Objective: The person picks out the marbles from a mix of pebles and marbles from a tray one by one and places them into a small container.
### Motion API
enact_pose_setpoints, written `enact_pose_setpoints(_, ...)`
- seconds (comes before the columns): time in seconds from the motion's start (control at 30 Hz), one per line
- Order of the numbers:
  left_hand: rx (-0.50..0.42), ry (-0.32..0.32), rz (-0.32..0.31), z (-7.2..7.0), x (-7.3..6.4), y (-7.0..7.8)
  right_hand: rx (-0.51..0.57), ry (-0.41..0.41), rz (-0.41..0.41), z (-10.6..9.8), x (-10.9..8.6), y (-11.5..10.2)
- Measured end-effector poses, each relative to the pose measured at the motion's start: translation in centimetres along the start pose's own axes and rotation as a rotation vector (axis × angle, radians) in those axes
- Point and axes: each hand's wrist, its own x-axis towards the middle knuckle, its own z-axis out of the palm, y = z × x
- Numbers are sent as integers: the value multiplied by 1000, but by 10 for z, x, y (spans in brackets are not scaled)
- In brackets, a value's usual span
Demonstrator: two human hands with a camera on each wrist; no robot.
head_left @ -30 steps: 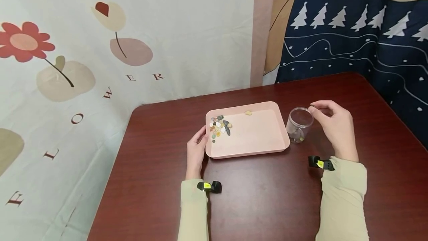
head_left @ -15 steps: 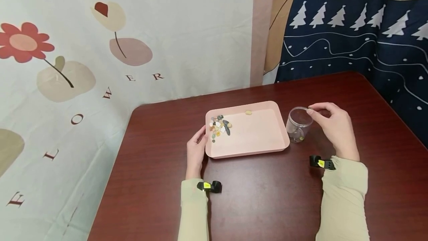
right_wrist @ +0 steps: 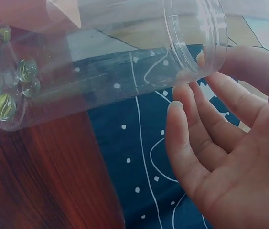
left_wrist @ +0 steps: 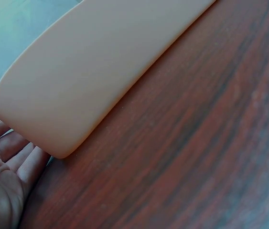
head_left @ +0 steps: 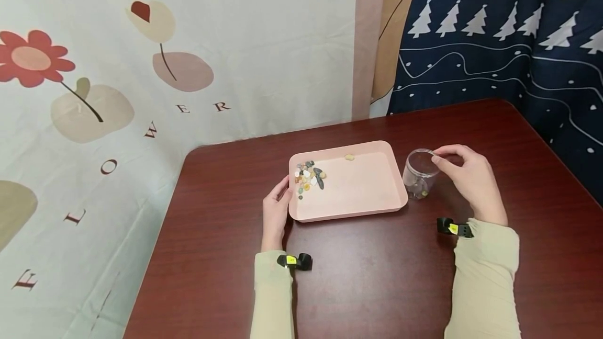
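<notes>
A pink tray lies on the table, with several small stones gathered at its left end and a yellowish stone by the far wall. My left hand holds the tray's left end; in the left wrist view its fingers go out of sight behind the wall. Right of the tray stands a clear open jar. My right hand pinches the jar's rim with thumb and index finger; the other fingers are spread. Several striped glass marbles sit at the jar's bottom.
The dark reddish wooden table reaches a pale flower-print cloth at the back and left. A navy cloth with white trees hangs at the back right. Black bands with cameras are on both wrists.
My right hand has shifted slightly left onto the jar's rim. The small dark thing seen between its fingertips no longer shows. My left hand and the tray stay put.
</notes>
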Motion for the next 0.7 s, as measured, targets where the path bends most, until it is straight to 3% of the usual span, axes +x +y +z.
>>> enact_pose_setpoints(0.7, -1, 5, 15, 1, 0, 0, -1, -13, 5, -2, -1, -2)
